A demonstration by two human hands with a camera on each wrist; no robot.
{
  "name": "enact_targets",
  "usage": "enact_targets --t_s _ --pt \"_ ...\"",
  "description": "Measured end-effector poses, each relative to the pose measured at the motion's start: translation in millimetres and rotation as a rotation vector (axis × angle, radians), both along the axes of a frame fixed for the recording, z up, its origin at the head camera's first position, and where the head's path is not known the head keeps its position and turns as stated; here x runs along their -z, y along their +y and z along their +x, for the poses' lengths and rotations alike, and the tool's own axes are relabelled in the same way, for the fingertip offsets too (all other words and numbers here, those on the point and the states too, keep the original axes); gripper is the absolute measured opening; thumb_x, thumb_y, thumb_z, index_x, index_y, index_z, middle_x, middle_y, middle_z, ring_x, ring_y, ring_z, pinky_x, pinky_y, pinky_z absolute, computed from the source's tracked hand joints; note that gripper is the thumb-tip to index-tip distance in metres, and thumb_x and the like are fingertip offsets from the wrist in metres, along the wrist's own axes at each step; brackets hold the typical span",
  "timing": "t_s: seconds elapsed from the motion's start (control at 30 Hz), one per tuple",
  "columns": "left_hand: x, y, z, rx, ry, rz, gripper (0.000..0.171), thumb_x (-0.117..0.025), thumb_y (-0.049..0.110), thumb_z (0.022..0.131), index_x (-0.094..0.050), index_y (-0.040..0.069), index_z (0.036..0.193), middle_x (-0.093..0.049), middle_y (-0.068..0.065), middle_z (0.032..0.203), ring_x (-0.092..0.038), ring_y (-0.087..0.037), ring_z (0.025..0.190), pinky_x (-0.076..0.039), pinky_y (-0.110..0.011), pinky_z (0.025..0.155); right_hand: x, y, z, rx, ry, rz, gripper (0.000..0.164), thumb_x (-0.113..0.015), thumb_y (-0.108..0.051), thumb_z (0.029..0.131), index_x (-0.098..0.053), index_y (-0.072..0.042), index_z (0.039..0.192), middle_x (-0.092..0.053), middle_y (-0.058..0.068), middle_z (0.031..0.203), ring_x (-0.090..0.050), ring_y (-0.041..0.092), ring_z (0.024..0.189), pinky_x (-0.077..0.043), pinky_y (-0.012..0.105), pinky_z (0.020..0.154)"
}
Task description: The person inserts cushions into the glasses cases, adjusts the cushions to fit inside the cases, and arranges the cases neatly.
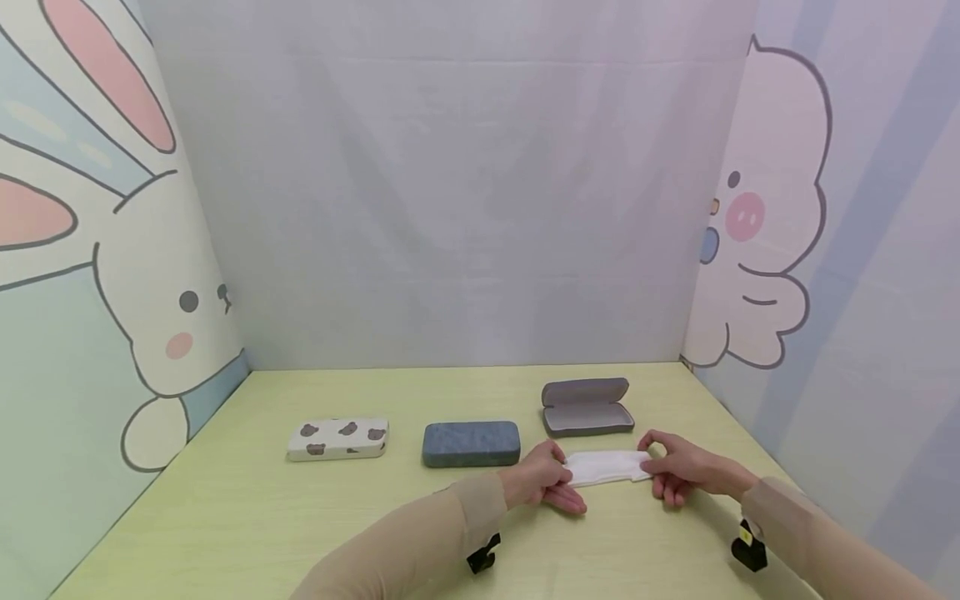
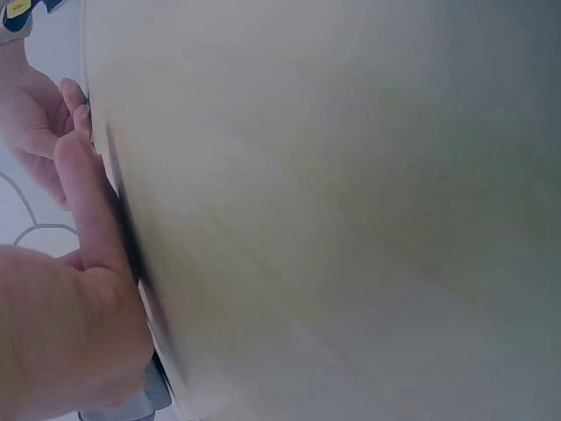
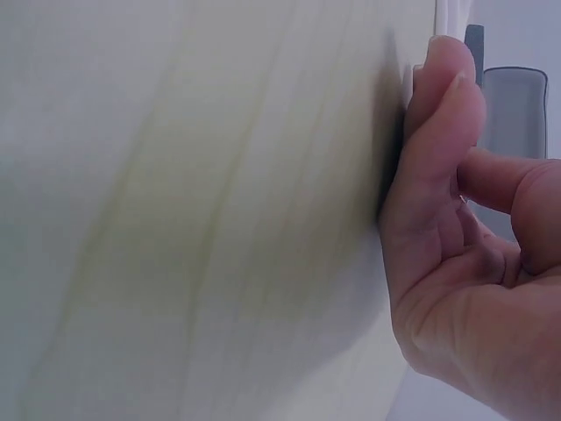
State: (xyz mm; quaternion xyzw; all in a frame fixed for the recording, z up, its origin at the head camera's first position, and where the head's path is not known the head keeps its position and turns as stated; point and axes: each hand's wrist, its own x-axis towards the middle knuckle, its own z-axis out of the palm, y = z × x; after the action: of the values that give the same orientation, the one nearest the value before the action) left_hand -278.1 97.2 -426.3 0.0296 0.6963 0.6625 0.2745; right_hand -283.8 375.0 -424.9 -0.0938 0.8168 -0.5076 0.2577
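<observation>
A white folded strip of cloth (image 1: pixel 606 467) lies low over the table in the head view, stretched sideways between the two hands. My left hand (image 1: pixel 540 477) pinches its left end between thumb and index finger, the other fingers extended along the tabletop. At the opposite end, my right hand (image 1: pixel 681 468) pinches the cloth's edge with thumb and forefinger, its remaining fingers bent beneath. The right wrist view shows the right hand (image 3: pixel 465 219) close to the table surface, with the cloth mostly hidden. Just behind the cloth stands an open grey glasses case (image 1: pixel 588 421), its lid raised.
A closed blue glasses case (image 1: pixel 471 444) lies left of the left hand. Farther left is a closed white glasses case (image 1: pixel 339 439) with brown bear-head prints. The pale yellow-green table (image 1: pixel 225 517) is bordered by curtains with cartoon animals at the sides.
</observation>
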Motion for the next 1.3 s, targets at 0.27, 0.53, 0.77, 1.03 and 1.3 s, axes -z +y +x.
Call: enact_targets --t_s 0.27,0.53,0.77,1.03,1.3 --pt "-4.8 1.5 0.9 -0.007 0.003 -0.066 0.013 -0.05 -0.01 0.091 -0.043 0.0 0.096 -0.067 -0.036 0.078 -0.069 -0.047 0.079 -0.061 -0.043 0.059 -3.0 -5.1 1.0 -0.002 0.032 0.008 0.027 -0.051 -0.013 0.099 -0.036 0.004 0.113 -0.061 0.004 0.062 -0.057 0.009 0.045 -0.052 0.022 0.044" --pt "-1.6 -0.4 -2.5 0.009 -0.029 -0.025 0.011 -0.05 -0.01 0.092 -0.044 -0.001 0.095 -0.066 -0.038 0.084 -0.067 -0.048 0.083 -0.062 -0.042 0.061 -4.5 -1.0 -1.7 -0.014 0.009 -0.046 0.021 -0.05 -0.01 0.099 -0.04 0.007 0.108 -0.065 0.005 0.065 -0.061 0.011 0.05 -0.055 0.022 0.048" --pt "-12.7 -5.7 -4.4 0.037 -0.057 0.015 0.006 -0.049 -0.007 0.094 -0.046 -0.003 0.096 -0.064 -0.04 0.092 -0.065 -0.048 0.091 -0.062 -0.041 0.065 -15.3 1.5 -3.6 0.007 -0.003 -0.046 0.023 -0.051 -0.012 0.099 -0.041 0.006 0.108 -0.063 0.002 0.065 -0.059 0.008 0.052 -0.054 0.021 0.05" --pt "-18.7 -9.5 -10.8 0.067 -0.078 0.074 0.017 -0.047 -0.006 0.095 -0.044 -0.007 0.112 -0.062 -0.041 0.099 -0.063 -0.05 0.097 -0.062 -0.041 0.073 -21.5 4.1 -5.6 -0.005 -0.024 -0.076 0.024 -0.052 -0.014 0.099 -0.041 0.005 0.109 -0.063 0.0 0.067 -0.059 0.007 0.054 -0.054 0.02 0.052" --pt "-20.0 -12.2 -17.4 0.062 -0.077 0.101 0.017 -0.048 -0.006 0.095 -0.04 0.004 0.084 -0.062 -0.042 0.1 -0.063 -0.049 0.099 -0.061 -0.041 0.075 -23.4 8.4 -9.5 -0.032 -0.027 -0.143 0.022 -0.052 -0.014 0.099 -0.043 0.004 0.107 -0.065 -0.001 0.069 -0.06 0.006 0.054 -0.053 0.018 0.051"
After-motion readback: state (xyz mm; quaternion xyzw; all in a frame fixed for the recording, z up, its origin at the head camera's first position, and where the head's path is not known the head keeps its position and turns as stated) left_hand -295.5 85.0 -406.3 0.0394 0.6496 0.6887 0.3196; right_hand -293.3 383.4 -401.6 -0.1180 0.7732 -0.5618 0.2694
